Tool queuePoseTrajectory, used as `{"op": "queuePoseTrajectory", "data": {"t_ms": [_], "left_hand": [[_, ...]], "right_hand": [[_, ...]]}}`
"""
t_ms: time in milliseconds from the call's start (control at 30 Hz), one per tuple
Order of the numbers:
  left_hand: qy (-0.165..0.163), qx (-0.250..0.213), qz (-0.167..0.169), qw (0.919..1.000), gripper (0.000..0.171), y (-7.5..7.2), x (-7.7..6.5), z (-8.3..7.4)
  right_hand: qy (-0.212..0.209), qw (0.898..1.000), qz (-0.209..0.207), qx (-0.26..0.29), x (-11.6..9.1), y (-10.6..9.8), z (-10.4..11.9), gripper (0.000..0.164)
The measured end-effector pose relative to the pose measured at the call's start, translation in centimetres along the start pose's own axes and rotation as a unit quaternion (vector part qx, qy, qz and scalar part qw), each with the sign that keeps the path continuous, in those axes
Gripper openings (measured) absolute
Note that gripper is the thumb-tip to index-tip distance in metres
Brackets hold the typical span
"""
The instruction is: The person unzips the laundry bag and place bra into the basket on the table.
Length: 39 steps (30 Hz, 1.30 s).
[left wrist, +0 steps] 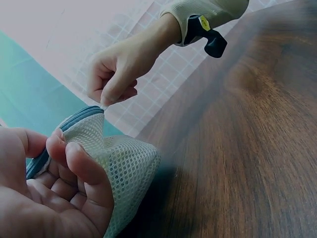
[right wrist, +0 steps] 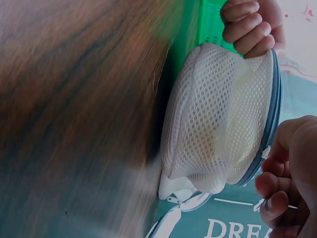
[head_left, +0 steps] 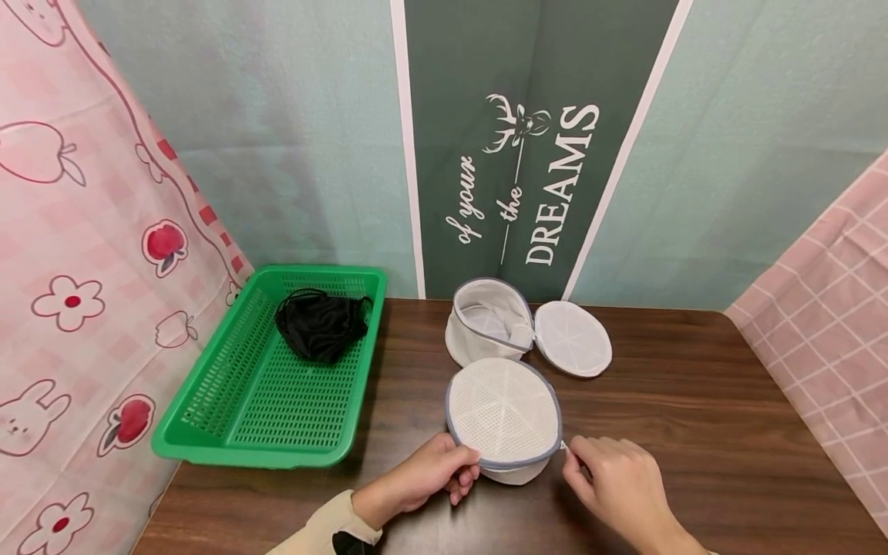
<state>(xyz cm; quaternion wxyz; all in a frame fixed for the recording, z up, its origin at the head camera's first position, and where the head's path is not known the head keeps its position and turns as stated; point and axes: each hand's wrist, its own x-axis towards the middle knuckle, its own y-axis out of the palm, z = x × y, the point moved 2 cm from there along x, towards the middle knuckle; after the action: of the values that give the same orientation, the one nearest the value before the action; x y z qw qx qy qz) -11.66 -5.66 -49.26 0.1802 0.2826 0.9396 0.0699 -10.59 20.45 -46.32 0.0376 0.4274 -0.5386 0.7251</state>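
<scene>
A round white mesh laundry bag (head_left: pixel 503 412) with a blue-grey zipper round its top stands on the table, its lid lying over the opening. At its near left rim, my left hand (head_left: pixel 438 472) pinches the zipper edge between thumb and fingers. My right hand (head_left: pixel 617 482) pinches the small white zipper pull (right wrist: pixel 266 151) at the right side of the rim. Through the mesh side in the right wrist view, something pale shows faintly inside. Just behind stands a second mesh laundry bag (head_left: pixel 461 339), unzipped, its round lid (head_left: pixel 574 339) folded out flat to the right.
A green plastic basket (head_left: pixel 354 401) stands at the left of the brown wooden table (head_left: pixel 694 401), with a black drawstring pouch (head_left: pixel 321 327) in it. Printed curtains hang behind and on both sides.
</scene>
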Motion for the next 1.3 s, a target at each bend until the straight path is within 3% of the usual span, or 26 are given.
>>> {"op": "queuePoseTrajectory", "data": {"t_ms": [700, 1067, 1300], "left_hand": [[0.008, 0.007, -0.037, 0.9992, 0.024, 0.0, -0.1, 0.1], [0.026, 0.018, -0.02, 0.9993, 0.028, 0.1, -0.4, 0.1], [0.051, 0.033, -0.013, 0.9981, 0.021, 0.0, -0.2, -0.3]], "right_hand": [[-0.011, 1.0, -0.011, -0.004, -0.2, 0.0, 0.3, 0.021], [-0.008, 1.0, -0.012, 0.015, -0.5, -0.1, 0.8, 0.02], [-0.022, 0.999, -0.035, 0.011, -0.3, -0.2, 1.1, 0.021]]}}
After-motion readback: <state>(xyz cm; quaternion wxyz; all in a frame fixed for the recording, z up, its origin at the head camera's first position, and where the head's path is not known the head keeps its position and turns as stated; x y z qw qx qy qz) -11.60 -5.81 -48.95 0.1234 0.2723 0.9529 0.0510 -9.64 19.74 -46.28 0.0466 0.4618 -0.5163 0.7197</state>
